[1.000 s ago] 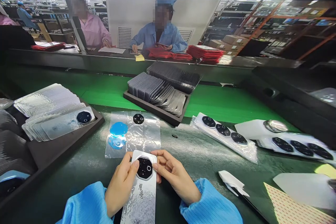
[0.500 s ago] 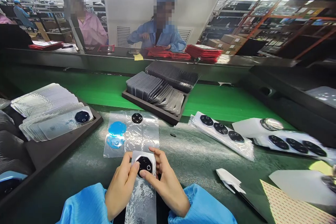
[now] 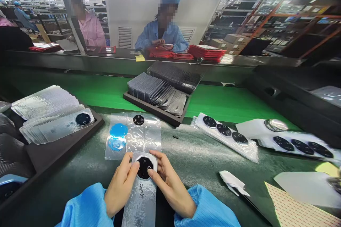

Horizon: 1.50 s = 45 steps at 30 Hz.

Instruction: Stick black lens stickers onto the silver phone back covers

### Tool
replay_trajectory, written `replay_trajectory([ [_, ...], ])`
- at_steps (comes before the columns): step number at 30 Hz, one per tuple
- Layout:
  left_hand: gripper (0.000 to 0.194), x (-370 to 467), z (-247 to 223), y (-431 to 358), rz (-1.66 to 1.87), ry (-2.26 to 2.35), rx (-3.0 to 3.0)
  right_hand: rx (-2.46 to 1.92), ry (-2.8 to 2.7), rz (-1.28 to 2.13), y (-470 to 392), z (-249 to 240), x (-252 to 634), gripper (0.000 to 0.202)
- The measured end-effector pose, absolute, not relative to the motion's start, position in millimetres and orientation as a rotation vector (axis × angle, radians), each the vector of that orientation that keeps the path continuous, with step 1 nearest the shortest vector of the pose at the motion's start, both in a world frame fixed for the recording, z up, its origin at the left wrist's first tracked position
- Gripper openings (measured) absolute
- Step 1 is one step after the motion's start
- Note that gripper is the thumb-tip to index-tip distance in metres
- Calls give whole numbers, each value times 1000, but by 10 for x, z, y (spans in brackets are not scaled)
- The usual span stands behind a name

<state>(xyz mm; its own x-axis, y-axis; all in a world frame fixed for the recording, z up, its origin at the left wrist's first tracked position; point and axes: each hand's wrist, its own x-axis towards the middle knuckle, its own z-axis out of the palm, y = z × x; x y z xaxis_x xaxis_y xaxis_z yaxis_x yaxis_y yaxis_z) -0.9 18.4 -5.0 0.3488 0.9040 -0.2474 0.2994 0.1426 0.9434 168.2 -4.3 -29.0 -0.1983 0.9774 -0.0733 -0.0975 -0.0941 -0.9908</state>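
A silvery phone back cover (image 3: pixel 141 205) with dark lettering is held between my two hands, its top end away from me. Near that end sits a black round-cornered camera lens plate (image 3: pixel 144 167). My left hand (image 3: pixel 121 184) grips the cover's left edge, the thumb at the plate's left side. Gripping the opposite edge, my right hand (image 3: pixel 172 186) rests its thumb at the plate's lower right. Just beyond lies a clear plastic sheet (image 3: pixel 153 136) bearing blue round films (image 3: pixel 118 132) and one black lens plate (image 3: pixel 138 120).
Left stands a dark tray (image 3: pixel 87 129) of similar covers (image 3: pixel 57 124); a second tray (image 3: pixel 149 108) rests on the green belt (image 3: pixel 223 103). Rightward lie bagged lens plates (image 3: pixel 225 133), a black tool with white wrapping (image 3: pixel 233 182) and dotted yellow paper (image 3: pixel 298 205). Co-workers (image 3: pixel 162 32) sit opposite.
The cover has tilted slightly, its near end swinging left. My right thumb has shifted from the plate's lower middle toward its right edge. The co-worker opposite has lowered a raised hand.
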Motion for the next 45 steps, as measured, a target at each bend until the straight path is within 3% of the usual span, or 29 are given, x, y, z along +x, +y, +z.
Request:
replay_trajectory([
  [45,35,8,-120,219,714,1020,1006,-1052,-1033,1653,39,-307,1692,54],
])
